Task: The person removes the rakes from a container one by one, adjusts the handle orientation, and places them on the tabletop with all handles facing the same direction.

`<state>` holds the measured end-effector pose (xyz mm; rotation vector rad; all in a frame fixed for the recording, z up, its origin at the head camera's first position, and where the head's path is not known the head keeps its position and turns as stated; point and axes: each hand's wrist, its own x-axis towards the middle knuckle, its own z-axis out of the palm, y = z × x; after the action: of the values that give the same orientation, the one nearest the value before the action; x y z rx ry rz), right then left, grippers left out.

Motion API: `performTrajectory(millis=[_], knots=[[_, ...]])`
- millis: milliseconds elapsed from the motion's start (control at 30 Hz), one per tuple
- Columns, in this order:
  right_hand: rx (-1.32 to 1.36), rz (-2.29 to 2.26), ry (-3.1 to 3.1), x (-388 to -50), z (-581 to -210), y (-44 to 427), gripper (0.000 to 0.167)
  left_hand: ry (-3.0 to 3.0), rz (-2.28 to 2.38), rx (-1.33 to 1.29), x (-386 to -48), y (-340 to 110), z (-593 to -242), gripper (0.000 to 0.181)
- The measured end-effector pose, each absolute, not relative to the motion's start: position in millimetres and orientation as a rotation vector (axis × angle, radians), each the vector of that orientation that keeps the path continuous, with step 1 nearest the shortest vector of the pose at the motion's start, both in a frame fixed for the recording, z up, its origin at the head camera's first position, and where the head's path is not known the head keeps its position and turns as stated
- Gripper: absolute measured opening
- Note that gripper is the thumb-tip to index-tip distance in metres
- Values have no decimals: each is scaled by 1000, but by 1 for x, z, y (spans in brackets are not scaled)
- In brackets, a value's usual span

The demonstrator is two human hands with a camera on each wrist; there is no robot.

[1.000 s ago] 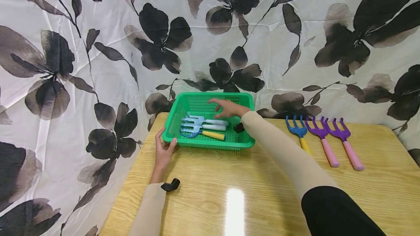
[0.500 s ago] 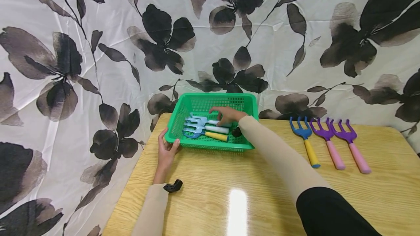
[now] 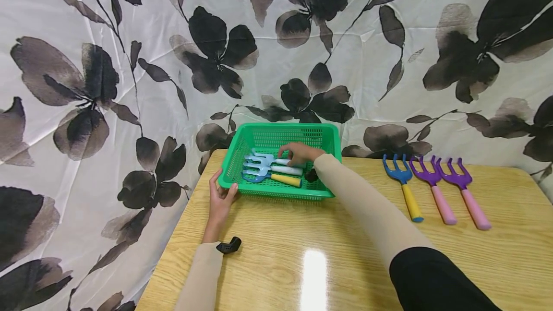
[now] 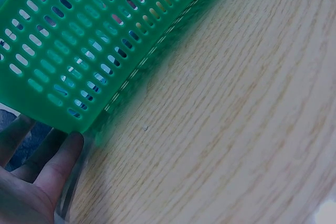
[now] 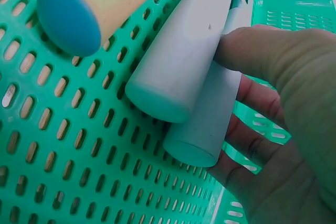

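A green plastic basket stands at the back of the table. Its near left corner is held by my left hand, whose thumb presses the corner in the left wrist view. Inside lie a blue hand fork with a yellow handle and two light blue hand forks with white handles. My right hand reaches into the basket and grips the rear white handle, thumb on one side and fingers on the other. The front white handle lies right against it. In the head view my fingers partly hide the rear handle.
To the basket's right, on the wooden table, lie a blue hand fork with a yellow handle and two purple hand forks with pink handles. A floral cloth hangs directly behind the table.
My right hand has come down from above the hand forks and closed round the rear white handle. My left hand keeps its place on the basket corner. The view has shifted slightly.
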<state>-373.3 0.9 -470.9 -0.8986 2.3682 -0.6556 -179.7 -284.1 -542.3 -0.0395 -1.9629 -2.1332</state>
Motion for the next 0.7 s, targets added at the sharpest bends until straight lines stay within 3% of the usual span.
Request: performTrajectory(millis=[400, 700], knots=[[-925, -689, 2344, -380, -473, 5, 34, -1961, -2109, -14, -180, -278, -545, 71], [-980, -707, 2378, -381, -456, 5, 34, -1956, -2098, -15, -180, -278, -543, 70]])
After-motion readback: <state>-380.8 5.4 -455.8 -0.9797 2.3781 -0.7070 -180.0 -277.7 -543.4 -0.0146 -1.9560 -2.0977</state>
